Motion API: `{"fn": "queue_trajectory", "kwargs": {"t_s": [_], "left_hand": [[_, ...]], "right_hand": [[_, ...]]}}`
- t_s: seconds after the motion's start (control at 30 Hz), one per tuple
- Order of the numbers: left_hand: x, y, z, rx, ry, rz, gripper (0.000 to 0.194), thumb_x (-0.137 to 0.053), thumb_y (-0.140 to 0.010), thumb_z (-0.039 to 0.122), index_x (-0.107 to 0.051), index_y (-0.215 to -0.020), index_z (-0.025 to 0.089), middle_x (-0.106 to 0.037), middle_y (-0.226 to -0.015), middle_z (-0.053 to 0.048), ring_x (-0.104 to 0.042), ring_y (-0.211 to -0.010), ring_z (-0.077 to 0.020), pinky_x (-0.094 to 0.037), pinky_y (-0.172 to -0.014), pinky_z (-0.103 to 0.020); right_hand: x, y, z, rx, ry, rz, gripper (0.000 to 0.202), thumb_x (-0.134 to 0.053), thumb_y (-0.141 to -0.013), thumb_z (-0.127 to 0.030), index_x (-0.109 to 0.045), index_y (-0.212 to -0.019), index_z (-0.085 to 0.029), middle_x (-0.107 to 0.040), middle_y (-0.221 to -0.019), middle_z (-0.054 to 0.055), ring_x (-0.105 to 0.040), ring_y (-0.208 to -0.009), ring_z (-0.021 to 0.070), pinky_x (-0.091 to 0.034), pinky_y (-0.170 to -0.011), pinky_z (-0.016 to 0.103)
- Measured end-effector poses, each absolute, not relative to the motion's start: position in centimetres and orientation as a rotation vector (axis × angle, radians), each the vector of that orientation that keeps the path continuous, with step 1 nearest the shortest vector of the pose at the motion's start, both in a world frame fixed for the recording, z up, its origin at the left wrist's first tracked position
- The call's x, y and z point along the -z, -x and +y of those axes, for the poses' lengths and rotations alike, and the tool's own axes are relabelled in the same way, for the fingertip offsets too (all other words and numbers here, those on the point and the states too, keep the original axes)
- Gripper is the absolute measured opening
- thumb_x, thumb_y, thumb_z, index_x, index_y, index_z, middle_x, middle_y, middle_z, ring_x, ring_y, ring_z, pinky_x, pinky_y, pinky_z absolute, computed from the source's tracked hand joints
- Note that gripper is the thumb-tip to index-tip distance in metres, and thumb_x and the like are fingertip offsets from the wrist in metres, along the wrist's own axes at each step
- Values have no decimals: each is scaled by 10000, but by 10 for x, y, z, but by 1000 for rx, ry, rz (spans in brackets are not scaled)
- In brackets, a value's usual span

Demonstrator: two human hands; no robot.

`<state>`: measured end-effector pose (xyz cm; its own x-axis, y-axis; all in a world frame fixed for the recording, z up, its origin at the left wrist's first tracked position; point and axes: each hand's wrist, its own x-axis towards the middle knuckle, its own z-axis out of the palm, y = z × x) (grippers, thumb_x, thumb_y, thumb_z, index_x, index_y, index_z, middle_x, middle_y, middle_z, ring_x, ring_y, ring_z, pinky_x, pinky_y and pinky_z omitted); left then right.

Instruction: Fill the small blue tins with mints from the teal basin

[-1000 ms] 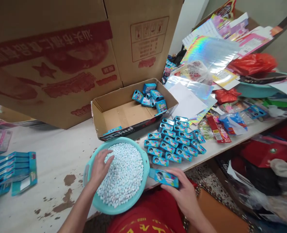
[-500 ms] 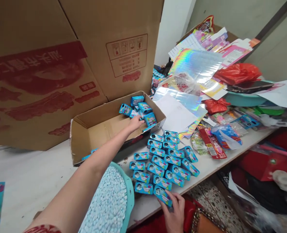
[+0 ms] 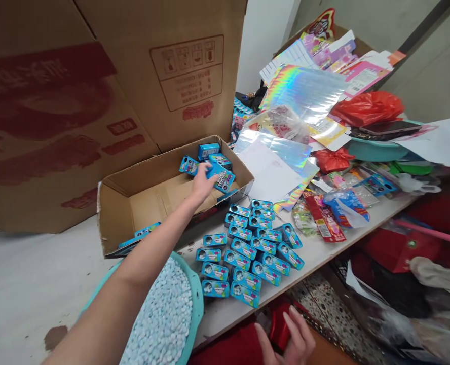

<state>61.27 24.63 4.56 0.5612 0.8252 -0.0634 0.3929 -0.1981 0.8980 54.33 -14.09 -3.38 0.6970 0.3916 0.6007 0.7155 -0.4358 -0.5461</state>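
"Blue CARAMELO boxes [image 3: 225, 181] lie jumbled right at the fingers of the left hand [image 3: 203, 183], don't they?"

"Yes, thumb and fingers are spread among them, touching at least one. I can't tell whether it is gripped; the fingertips are blurred."

"And the right hand [image 3: 288, 338]?"

"Nothing in it. Its thumb and fingers stand wide apart, just off the table edge, over red cloth."

"What surrounds the left fingers?"

"A long cardboard tray [image 3: 145, 204], with the loose boxes near its right end. More blue packaging [image 3: 146, 230] lies at the near-left corner, away from the fingers."

"And nearer the right hand?"

"Upright blue boxes [image 3: 237, 259] crowd together on the table, between the two hands, tops facing up."

"Under the left forearm?"

"A turquoise basin [image 3: 197, 300] of pale blue and white pellets [image 3: 164, 317], partly covered by that arm."

"Farther out?"

"Behind the left fingers rises a large printed carton [image 3: 194, 121]. To their right lie a white sheet [image 3: 272, 170], then shiny rainbow film [image 3: 308, 91] and a red plastic bag [image 3: 369, 108]."
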Motion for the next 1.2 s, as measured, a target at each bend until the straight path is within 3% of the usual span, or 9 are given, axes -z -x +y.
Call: {"fn": "queue_trajectory", "kwargs": {"t_s": [0.07,0.23,0.33,0.43,0.53,0.67,0.73,1.07,1.2], "left_hand": [[-61,-565,232,-608,-1280,896,339,-586,-775,263,-515,-1106,240,-611,-952,-35,-587,-693,-144,-480,-570,-256],[-70,-453,160,-440,-539,820,145,-633,-759,257,-629,-859,152,-637,-755,-68,-565,-544,-118,-472,-466,-219],[-61,-406,106,-332,-400,860,146,-644,-752,275,-645,-790,134,-654,-737,-81,-580,-542,-127,-500,-512,-237],[-50,-370,64,-155,-531,850,201,-652,-741,328,-674,-815,143,-671,-771,-83,-617,-638,-166,-519,-614,-275],[-37,-347,59,-79,-1095,895,272,-586,-790,422,-690,-830,174,-676,-824,-87,-621,-794,-234,-503,-752,-356],[-6,-341,106,-287,-1988,1158,298,-489,-857,368,-653,-1048,209,-598,-1187,-96,-473,-1161,-280,-326,-1026,-423],[13,-346,128,-243,-2118,1158,316,-498,-850,350,-627,-1103,210,-553,-1253,-91,-419,-1212,-275,-265,-1066,-419],[39,-326,118,-195,-1744,1293,296,-633,-667,501,-635,-759,219,-662,-918,-80,-540,-1022,-327,-374,-913,-407],[30,-317,110,-358,-1429,1303,288,-585,-671,479,-538,-629,198,-582,-686,-35,-582,-803,-239,-445,-762,-342]], "right_hand": [[16,-541,-130,458,1991,-820,641,-712,-751,-304,-417,-1317,-251,-472,-1156,145,-519,-1017,311,-452,-840,498],[-18,-527,-81,178,1780,-882,581,-663,-799,-264,-400,-1316,-230,-458,-1204,135,-475,-1142,279,-439,-935,485],[-35,-519,-55,-53,1613,-938,770,-716,-752,-339,-293,-1388,-239,-390,-1337,152,-422,-1238,289,-434,-971,482],[-49,-512,-45,-435,1398,-1143,825,-799,-627,-436,-407,-1330,-254,-491,-1306,126,-496,-1189,286,-459,-954,437],[-58,-500,-47,-805,1256,-1270,485,-827,-577,-436,-641,-981,-244,-665,-916,32,-629,-856,208,-516,-777,324],[-57,-476,-57,-940,1449,-913,414,-836,-539,-410,-619,-832,-213,-610,-757,-10,-564,-641,152,-480,-581,256],[-53,-465,-60,-1019,1504,-759,420,-820,-536,-394,-585,-832,-211,-593,-714,-26,-543,-604,142,-468,-549,244],[-42,-459,-46,-997,1559,-567,466,-782,-563,-419,-545,-895,-193,-612,-754,-2,-561,-651,154,-504,-616,286],[-45,-458,-38,-942,1624,-625,464,-776,-577,-426,-552,-902,-184,-606,-764,2,-553,-670,161,-487,-637,292]]}}
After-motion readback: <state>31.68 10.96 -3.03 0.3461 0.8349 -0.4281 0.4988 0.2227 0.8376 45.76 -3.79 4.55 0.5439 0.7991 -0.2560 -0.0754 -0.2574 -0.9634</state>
